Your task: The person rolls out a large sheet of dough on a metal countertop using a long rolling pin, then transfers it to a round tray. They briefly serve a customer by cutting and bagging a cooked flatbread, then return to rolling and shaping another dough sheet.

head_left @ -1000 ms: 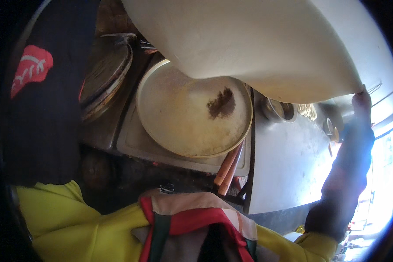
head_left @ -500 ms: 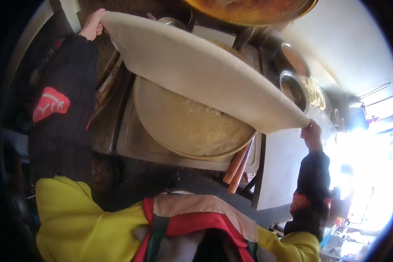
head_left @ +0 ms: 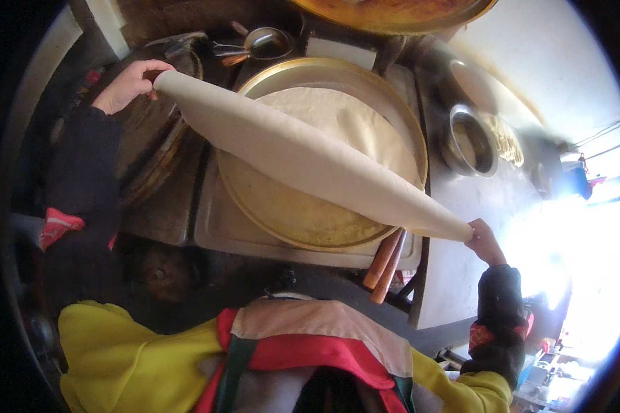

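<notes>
A wide, thin sheet of pale dough [head_left: 303, 155] is stretched between my two hands, slanting down from left to right. Its far part lies spread in a large round shallow pan [head_left: 282, 230], while the near edge is held up above it. My left hand [head_left: 132, 84] pinches the sheet's left corner, out past the pan's rim. At the lower right, beyond the pan, my right hand [head_left: 486, 242] grips the other corner. The near part of the pan's bottom shows below the sheet.
Two wooden rods [head_left: 384, 265] stick out by the pan's near right rim. A dark round griddle [head_left: 151, 162] lies at left. Behind stands a small pot [head_left: 269, 43] with utensils. At right, a metal bowl [head_left: 470, 141] sits on the counter. A large golden-brown round pan or lid [head_left: 396, 14] hangs overhead.
The dough sheet has come down and nearer, its far part now lying in the pan. My left hand has moved down toward me; my right hand is slightly lower.
</notes>
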The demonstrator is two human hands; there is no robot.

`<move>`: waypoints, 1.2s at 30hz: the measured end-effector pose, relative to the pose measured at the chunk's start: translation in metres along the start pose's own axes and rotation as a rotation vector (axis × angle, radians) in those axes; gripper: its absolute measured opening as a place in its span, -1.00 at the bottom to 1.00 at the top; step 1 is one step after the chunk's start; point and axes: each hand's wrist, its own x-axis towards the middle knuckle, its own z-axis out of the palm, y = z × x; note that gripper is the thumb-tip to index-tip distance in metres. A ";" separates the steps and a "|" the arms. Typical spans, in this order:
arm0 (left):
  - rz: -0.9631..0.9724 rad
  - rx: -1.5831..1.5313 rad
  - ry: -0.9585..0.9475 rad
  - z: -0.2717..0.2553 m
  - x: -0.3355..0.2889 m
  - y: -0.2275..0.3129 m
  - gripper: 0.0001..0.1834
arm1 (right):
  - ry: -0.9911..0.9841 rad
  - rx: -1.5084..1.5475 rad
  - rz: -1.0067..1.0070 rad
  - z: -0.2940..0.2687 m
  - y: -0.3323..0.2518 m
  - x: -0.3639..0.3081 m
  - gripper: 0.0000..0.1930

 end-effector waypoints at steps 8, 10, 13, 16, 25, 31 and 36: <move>0.342 0.629 0.358 0.039 -0.036 0.031 -0.68 | 0.081 -0.453 -0.224 -0.010 0.071 0.043 -0.88; 0.278 0.610 0.307 0.050 -0.048 0.050 -0.71 | 0.158 -0.405 -0.182 -0.011 0.068 0.045 -0.91; 0.287 0.653 0.287 0.073 -0.054 0.062 -0.75 | 0.218 -0.418 -0.169 -0.021 0.091 0.047 -0.91; 0.149 0.580 0.221 0.092 -0.064 0.063 -0.74 | 0.253 -0.452 -0.226 -0.027 0.095 0.045 -0.93; -0.077 0.485 0.232 0.120 -0.098 -0.011 -0.83 | -0.311 -0.341 -0.151 -0.029 0.004 0.019 -0.82; -0.255 0.463 -0.236 0.085 -0.077 0.006 -0.52 | -0.286 -0.212 -0.099 -0.009 0.006 0.001 -0.85; -0.291 0.073 -0.427 0.111 0.036 0.030 -0.19 | -0.225 -0.201 -0.110 0.012 0.002 0.003 -0.83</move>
